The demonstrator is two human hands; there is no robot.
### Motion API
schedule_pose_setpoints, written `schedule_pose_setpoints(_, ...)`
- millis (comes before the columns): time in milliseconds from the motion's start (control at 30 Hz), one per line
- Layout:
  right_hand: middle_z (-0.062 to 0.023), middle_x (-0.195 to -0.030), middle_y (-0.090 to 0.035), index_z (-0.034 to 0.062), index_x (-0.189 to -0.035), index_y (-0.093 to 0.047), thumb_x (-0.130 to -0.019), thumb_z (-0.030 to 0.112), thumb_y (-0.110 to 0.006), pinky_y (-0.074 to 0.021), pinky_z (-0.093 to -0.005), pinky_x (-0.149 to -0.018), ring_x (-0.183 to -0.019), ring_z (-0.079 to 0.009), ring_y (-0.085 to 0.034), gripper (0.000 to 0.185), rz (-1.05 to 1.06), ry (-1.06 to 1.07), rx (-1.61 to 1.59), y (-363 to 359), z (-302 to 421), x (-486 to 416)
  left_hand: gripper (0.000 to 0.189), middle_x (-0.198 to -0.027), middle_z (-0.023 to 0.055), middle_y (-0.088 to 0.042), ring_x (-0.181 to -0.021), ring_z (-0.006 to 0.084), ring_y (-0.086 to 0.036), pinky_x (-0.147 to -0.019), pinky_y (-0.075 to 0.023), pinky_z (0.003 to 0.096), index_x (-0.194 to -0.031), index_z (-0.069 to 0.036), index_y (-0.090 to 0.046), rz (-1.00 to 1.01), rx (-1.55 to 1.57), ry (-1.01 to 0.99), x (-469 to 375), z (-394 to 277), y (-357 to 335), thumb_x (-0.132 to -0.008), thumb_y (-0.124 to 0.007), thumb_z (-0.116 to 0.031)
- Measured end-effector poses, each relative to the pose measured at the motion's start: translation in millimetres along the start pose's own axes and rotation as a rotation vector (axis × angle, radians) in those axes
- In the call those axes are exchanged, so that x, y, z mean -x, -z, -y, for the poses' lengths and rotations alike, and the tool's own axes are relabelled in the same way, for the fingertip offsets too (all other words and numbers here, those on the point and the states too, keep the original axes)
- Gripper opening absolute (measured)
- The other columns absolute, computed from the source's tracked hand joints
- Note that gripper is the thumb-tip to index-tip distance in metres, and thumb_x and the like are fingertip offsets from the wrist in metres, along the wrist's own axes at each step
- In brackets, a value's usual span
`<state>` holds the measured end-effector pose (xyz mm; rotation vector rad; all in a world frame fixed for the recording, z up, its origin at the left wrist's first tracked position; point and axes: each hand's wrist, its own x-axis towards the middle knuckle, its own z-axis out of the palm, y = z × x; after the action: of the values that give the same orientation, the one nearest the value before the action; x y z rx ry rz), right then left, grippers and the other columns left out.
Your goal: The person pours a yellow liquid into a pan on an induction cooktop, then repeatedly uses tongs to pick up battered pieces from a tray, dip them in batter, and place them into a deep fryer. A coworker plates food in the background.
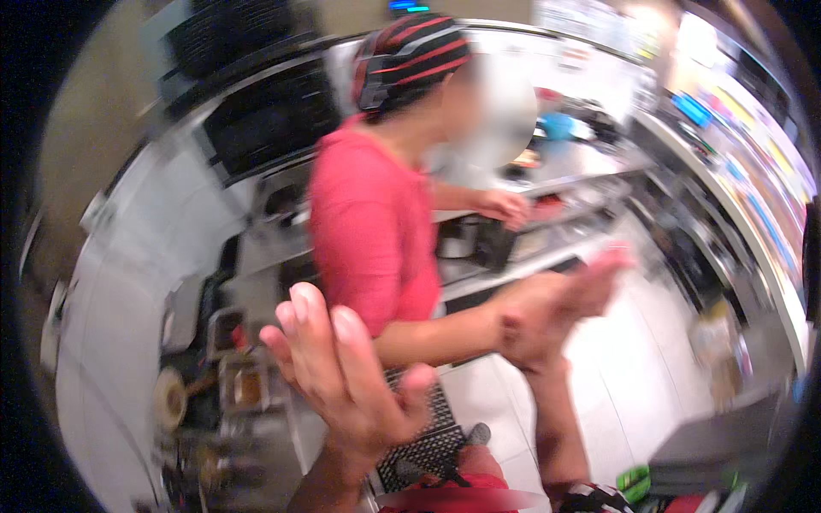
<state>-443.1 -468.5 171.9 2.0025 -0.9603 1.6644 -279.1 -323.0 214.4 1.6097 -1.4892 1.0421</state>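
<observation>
My left hand (359,378) is raised at the lower middle, palm up, its fingers apart and nothing in it. On the right, my right hand (558,314) is lifted too, blurred, its fingers pointing up and to the right; it holds nothing that I can see. A co-worker in a pink shirt (385,243) and a striped cap (417,58) stands just in front of me. The co-worker's near forearm reaches across to my right hand and overlaps it; whether they touch I cannot tell. Their other hand (503,206) is over an open drawer or bin at the counter.
Clear containers (247,388) and a tape roll or round ring-shaped item (170,397) stand on the left counter. A white counter (577,167) with blurred items lies beyond the co-worker. A black perforated mat (436,407) covers part of the tiled floor (616,346). Shelves run along the right.
</observation>
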Motion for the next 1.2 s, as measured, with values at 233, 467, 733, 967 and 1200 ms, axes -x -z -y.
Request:
schedule_pose_setpoints(233, -0.0206, -0.155, -0.020, -0.0027, -0.149, -0.018, -0.097, 0.037, -0.043, -0.0161, -0.0501, -0.112, -0.144, -0.0342, -0.018, 0.070, 0.116, -0.334, 0.257, 16.3, -203.3, 23.5, 0.054, -0.149, 0.0221, -0.033, -0.138, 0.0404, -0.031, -0.114, -0.0198, 0.0513, -0.144, 0.000, -0.033, 0.264, 0.281, -0.215, -5.4, -100.6, -168.4, -0.101, -0.037, -0.031)
schedule_pose_setpoints(467, -0.0221, -0.120, -0.057, -0.0011, -0.117, -0.056, -0.095, 0.030, -0.050, -0.0407, -0.0494, -0.096, -0.113, -0.0384, -0.052, 0.039, 0.547, -1.010, 0.447, 188.9, -304.2, 344.5, 0.043, -0.133, 0.0233, -0.052, -0.122, 0.0420, -0.048, -0.106, -0.0346, 0.0490, -0.130, 0.001, -0.052, 0.675, 1.139, -0.492, 106.0, -261.4, -241.6, -0.093, -0.049, -0.023)
schedule_pose_setpoints(733, -0.0113, -0.079, -0.067, 0.0126, -0.077, -0.069, -0.070, 0.022, -0.061, -0.0507, -0.0425, -0.064, -0.070, -0.0291, -0.064, 0.013, 0.895, -2.142, 0.938, 483.5, 140.1, 671.0, 0.037, -0.113, 0.0220, -0.062, -0.103, 0.0367, -0.061, -0.088, -0.0488, 0.0449, -0.116, -0.005, -0.063, 2.154, 0.879, -0.752, 373.5, -272.7, -296.4, -0.088, -0.057, -0.029)
schedule_pose_setpoints(967, -0.0097, -0.092, -0.064, 0.0129, -0.095, -0.064, -0.076, 0.019, -0.061, -0.0509, -0.0467, -0.069, -0.079, -0.0264, -0.062, 0.020, 0.304, -2.620, 0.709, 374.7, 145.2, 597.3, 0.031, -0.079, 0.0106, -0.072, -0.076, 0.0229, -0.071, -0.078, -0.0554, 0.0370, -0.095, -0.008, -0.074, 1.943, 0.739, -0.408, 356.3, -184.7, -472.3, -0.082, -0.057, -0.032)
schedule_pose_setpoints(1200, -0.0081, -0.105, -0.061, 0.0132, -0.113, -0.059, -0.082, 0.016, -0.060, -0.0510, -0.0508, -0.073, -0.089, -0.0238, -0.061, 0.030, -0.173, -2.271, 0.204, 234.2, -16.0, 525.1, 0.032, -0.103, 0.0228, -0.067, -0.099, 0.0379, -0.064, -0.089, -0.0503, 0.0455, -0.100, -0.001, -0.069, 1.825, 0.655, -0.598, 262.8, -207.2, -478.4, -0.084, -0.055, -0.024)
